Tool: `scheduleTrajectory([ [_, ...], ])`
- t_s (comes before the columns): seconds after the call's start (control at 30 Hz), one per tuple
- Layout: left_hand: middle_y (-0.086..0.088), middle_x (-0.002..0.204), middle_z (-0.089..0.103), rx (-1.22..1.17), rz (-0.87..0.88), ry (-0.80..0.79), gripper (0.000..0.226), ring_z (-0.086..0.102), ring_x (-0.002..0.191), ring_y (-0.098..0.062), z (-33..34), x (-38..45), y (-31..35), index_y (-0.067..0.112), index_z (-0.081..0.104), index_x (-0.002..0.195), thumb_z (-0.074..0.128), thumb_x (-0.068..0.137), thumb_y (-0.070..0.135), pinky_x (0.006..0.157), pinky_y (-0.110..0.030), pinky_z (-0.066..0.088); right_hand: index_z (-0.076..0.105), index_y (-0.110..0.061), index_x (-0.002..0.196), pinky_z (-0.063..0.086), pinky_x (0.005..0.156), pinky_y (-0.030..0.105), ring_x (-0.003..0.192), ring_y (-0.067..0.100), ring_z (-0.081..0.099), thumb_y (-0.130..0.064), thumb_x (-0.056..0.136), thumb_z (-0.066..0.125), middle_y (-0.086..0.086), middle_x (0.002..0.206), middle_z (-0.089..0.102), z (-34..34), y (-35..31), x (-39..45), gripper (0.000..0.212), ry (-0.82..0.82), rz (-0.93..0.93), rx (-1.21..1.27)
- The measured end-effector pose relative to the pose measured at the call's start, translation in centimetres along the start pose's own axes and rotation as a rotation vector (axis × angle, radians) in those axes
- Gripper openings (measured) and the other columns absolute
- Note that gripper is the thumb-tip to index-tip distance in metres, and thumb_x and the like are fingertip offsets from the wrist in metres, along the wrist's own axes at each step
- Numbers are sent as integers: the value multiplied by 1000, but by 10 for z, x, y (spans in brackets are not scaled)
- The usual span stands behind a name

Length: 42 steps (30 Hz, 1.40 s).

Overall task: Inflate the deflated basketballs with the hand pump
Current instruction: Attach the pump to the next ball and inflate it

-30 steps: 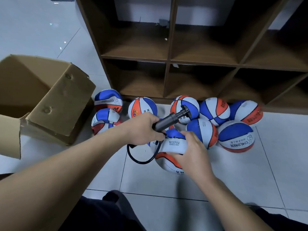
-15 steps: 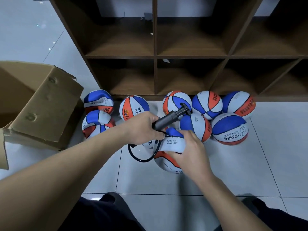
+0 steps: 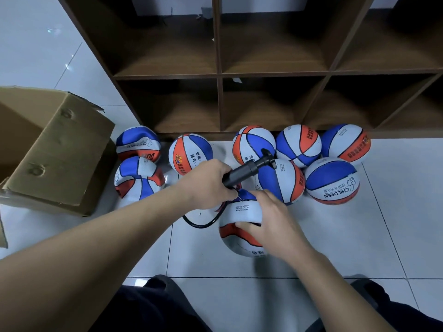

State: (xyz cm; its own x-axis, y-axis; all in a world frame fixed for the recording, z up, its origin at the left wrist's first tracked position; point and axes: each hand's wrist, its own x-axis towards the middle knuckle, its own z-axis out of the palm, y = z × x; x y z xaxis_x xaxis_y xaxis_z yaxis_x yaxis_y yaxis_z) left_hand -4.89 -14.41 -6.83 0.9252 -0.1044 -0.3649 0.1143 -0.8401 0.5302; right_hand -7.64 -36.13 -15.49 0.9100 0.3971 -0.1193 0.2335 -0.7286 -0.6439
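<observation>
The left hand (image 3: pixel 206 185) is closing its grip around the barrel of the black hand pump (image 3: pixel 249 167), whose T-handle is pointing toward 2 o'clock. The right hand (image 3: pixel 271 224) is gripping the basketball in work (image 3: pixel 239 226) on the tiled floor (image 3: pixel 395 236), fingers (image 3: pixel 247 227) pressed against its white panel. A black hose (image 3: pixel 203 222) is looping from under the left hand toward the ball's top; the needle and valve are hidden. The step in hand is judged to be seating the needle; the next move calls for steadying the ball and freeing a hand for the T-handle.

Other balls are lying toward 12 o'clock against the shelf unit (image 3: pixel 217 75); the two dented balls (image 3: pixel 139 164) at 10 o'clock are looking underinflated. The shelf compartments are holding no balls. The open cardboard box (image 3: pixel 60 159) is sitting at 9 o'clock; its contents cannot be seen.
</observation>
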Motion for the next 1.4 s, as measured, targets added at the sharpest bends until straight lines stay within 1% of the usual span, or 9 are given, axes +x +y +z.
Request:
scheduleTrajectory([
  [0.1,5,58,51,-44,-39,-40,32,47,48,-11,-3,3,-4,24,57,68,83,87,28,45,-18,33,48,-37,145,52,101,37,124,9,56,-67,89,72,-19,135,54,-6,5,0,68,-128,-31,52],
  [0.2,0,61,53,-47,-59,-89,31,49,50,-15,-1,2,-5,17,60,73,84,86,31,50,-25,37,57,-33,133,55,95,40,112,13,60,-65,90,72,-18,122,57,1,9,-1,55,-65,-45,43],
  [0.37,2,56,51,-66,-76,-79,33,44,43,-11,9,-2,-5,12,55,73,83,84,26,41,-17,31,65,-30,120,56,84,39,98,14,62,-66,88,73,-17,109,60,8,9,1,49,24,-69,36],
  [0.47,-1,61,51,-30,-70,-86,33,46,52,-16,10,-3,-6,10,57,74,83,84,29,50,-26,36,68,-28,122,56,81,40,97,14,62,-66,88,72,-15,108,62,10,7,2,52,29,-110,14],
  [0.57,-2,63,53,-34,-64,-112,32,49,55,-19,11,-4,-7,13,58,73,83,84,29,54,-29,38,69,-28,123,56,77,41,95,15,62,-63,89,73,-14,106,62,12,6,1,50,42,-142,-1],
  [0.83,1,66,64,-7,2,-142,22,62,66,-24,24,-7,-4,27,66,74,85,84,33,58,-34,50,65,-25,96,47,59,37,79,17,58,-57,90,71,-12,94,63,12,-4,-4,33,94,-219,-124],
  [1.03,4,63,60,-18,62,-103,22,54,56,-12,8,-11,-9,22,68,76,86,85,31,53,-24,41,69,-27,115,55,77,40,97,18,64,-62,89,73,-14,113,68,9,-10,-2,44,105,-141,-30],
  [1.23,-5,70,64,-56,12,-35,28,55,56,-15,0,-8,-14,19,65,80,84,88,37,55,-28,42,60,-25,91,53,69,44,81,20,57,-69,90,66,-11,90,58,6,0,3,45,129,-107,-58],
  [1.4,4,63,57,-5,50,-51,29,52,54,-12,-1,-8,-11,22,60,73,83,88,32,54,-26,38,60,-25,88,52,70,43,81,18,59,-60,92,68,-8,88,61,12,1,-2,36,100,-117,-70],
])
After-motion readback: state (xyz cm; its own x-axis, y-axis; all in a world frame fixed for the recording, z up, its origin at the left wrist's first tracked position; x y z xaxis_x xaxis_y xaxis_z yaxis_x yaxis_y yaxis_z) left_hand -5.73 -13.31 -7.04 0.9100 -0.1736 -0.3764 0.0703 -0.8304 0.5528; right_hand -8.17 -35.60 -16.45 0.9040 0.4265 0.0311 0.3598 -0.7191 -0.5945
